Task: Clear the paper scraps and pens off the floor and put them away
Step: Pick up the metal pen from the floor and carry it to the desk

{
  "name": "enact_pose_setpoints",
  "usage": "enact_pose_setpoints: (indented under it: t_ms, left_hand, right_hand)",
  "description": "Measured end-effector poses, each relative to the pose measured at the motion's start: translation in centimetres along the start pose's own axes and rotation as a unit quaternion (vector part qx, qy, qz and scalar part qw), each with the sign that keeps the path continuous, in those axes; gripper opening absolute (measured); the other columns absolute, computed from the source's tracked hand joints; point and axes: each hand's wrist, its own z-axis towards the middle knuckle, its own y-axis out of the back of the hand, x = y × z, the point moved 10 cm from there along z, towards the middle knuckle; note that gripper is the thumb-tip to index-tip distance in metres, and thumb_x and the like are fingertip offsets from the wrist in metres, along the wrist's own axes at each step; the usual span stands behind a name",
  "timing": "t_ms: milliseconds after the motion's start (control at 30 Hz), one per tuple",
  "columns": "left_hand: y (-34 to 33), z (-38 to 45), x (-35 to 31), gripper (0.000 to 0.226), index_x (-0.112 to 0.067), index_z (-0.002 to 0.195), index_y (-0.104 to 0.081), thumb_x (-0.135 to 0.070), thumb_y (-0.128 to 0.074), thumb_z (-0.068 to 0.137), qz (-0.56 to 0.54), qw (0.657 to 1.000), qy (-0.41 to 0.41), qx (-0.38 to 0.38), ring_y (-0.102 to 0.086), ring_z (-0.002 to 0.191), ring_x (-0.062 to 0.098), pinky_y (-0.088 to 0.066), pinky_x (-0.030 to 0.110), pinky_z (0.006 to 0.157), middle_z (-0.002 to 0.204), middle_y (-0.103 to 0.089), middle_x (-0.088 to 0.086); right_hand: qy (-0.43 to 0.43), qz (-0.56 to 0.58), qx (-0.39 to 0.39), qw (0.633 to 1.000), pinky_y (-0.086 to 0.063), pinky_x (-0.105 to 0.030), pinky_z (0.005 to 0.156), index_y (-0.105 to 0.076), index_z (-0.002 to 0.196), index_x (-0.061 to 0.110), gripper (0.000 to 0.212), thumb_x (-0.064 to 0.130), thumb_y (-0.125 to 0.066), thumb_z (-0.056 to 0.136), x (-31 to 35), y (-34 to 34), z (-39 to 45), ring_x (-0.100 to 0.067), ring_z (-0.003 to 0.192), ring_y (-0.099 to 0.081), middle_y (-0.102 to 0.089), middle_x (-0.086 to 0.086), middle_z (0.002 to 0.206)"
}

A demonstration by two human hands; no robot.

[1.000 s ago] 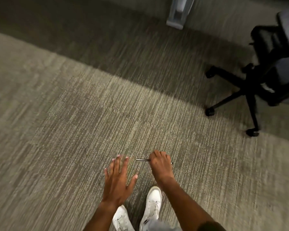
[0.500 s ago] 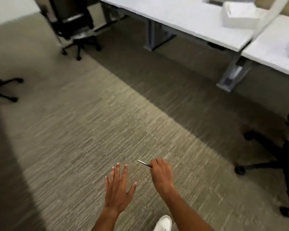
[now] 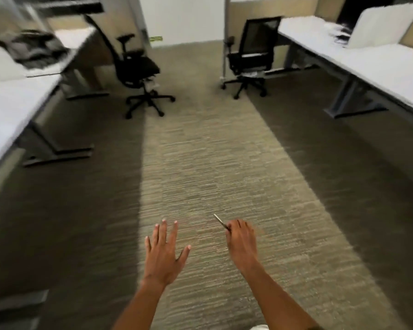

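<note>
My right hand point(image 3: 241, 241) is closed around a thin dark pen point(image 3: 220, 220), whose silver tip sticks out up and to the left of my fingers. The hand is held above the carpet. My left hand point(image 3: 163, 252) hovers flat beside it, fingers spread, holding nothing. No paper scraps show on the carpet in view.
A lit carpet aisle point(image 3: 205, 151) runs ahead between two rows of white desks, one row on the left point(image 3: 7, 108) and one on the right point(image 3: 377, 67). Two black office chairs point(image 3: 136, 67) point(image 3: 253, 55) stand at the far end. A dark bundle point(image 3: 36, 48) lies on the left desk.
The view has swung up from the floor to the whole aisle. My right hand has lifted the pen off the carpet and keeps hold of it; both hands have drifted apart.
</note>
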Motion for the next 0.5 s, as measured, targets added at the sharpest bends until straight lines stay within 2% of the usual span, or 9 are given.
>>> enact_pose_setpoints:
  t_ms: [200, 500]
  left_hand:
    - [7.0, -9.1, 12.9, 0.078, -0.029, 0.154, -0.010, -0.066, -0.034, 0.089, -0.019, 0.992, 0.100, -0.077, -0.001, 0.151, 0.027, -0.013, 0.055, 0.118, 0.164, -0.004, 0.007]
    - [14.7, -19.2, 27.3, 0.079, -0.029, 0.154, -0.011, -0.069, -0.030, 0.088, -0.026, 0.958, 0.241, -0.151, -0.002, 0.151, 0.028, -0.014, 0.057, 0.118, 0.164, -0.004, 0.008]
  right_hand:
    - [0.111, 0.014, 0.018, 0.994, -0.038, -0.033, 0.086, -0.060, 0.104, 0.024, 0.011, 0.026, -0.056, 0.093, 15.3, -2.5, -4.5, -0.020, 0.103, -0.053, -0.063, 0.004, 0.107]
    - [0.295, 0.059, 0.038, 0.953, -0.041, -0.036, 0.083, -0.060, 0.099, 0.023, 0.008, 0.026, -0.060, 0.091, 36.3, -5.7, -11.1, -0.021, 0.098, -0.056, -0.063, 0.003, 0.100]
